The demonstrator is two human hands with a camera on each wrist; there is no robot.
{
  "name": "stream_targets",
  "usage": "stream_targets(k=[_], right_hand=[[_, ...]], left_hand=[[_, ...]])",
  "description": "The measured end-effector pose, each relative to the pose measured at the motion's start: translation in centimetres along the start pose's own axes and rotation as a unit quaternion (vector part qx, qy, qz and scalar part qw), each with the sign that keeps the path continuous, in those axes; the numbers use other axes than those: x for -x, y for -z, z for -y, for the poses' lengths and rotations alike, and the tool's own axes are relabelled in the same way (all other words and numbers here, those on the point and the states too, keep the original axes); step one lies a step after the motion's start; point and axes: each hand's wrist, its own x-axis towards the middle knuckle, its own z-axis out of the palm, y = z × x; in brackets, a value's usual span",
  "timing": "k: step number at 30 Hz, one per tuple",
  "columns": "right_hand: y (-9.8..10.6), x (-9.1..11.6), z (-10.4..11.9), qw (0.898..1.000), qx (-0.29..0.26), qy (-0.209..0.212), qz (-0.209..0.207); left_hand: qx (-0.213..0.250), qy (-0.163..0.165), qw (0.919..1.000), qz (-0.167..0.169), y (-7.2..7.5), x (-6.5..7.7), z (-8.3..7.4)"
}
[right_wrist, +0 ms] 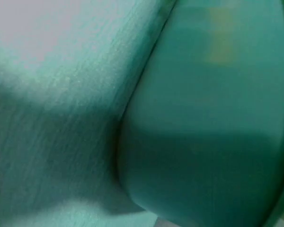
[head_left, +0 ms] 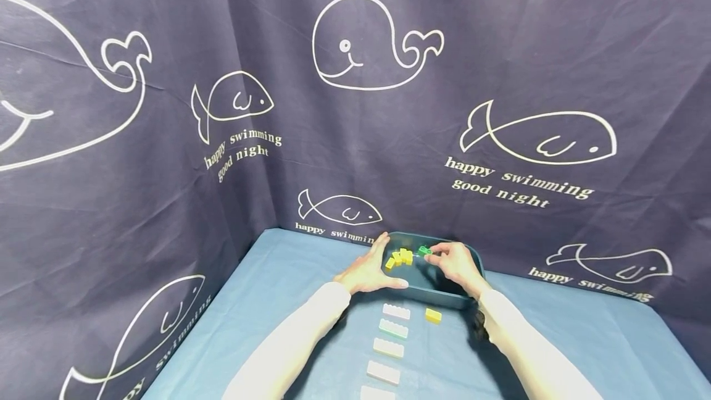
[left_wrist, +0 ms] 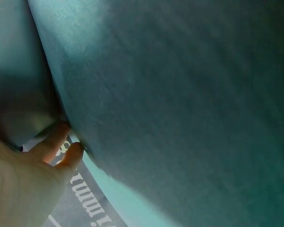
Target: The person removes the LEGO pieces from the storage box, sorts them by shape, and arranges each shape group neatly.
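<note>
A dark green plastic bin (head_left: 433,297) stands on the table near the back cloth; its side also fills much of the right wrist view (right_wrist: 203,109). My left hand (head_left: 368,271) rests at the bin's left end, thumb stretched along the front rim and fingers toward the back corner. Two of its fingers (left_wrist: 72,156) show outstretched in the left wrist view. Reaching over the bin from the right, my right hand (head_left: 458,263) pinches a green toy brick (head_left: 424,250) with its fingertips. Several yellow toy bricks (head_left: 398,257) lie in the bin's left half.
In front of the bin, a column of long pale bricks (head_left: 388,348) runs toward me. A single yellow brick (head_left: 433,315) sits to its right on the blue tabletop (head_left: 233,326). Dark cloth (head_left: 389,141) with whale and fish drawings hangs behind and to the left.
</note>
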Motion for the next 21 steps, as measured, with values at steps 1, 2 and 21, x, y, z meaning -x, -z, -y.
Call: stream_targets(k=[1,2,21], right_hand=[[0.1,0.2,0.0,1.000,-0.006,-0.003,0.002],[0.2,0.4,0.1,1.000,-0.013,-0.008,0.004],[2.2,4.7,-0.3,0.993,-0.111,-0.024,0.026]], left_hand=[[-0.001,0.001,1.0000,-0.001,0.0,0.0,0.0],[-0.001,0.002,1.0000,-0.002,-0.1,0.0,0.0],[0.001,0.003,1.0000,-0.007,-0.1,0.2,-0.3]])
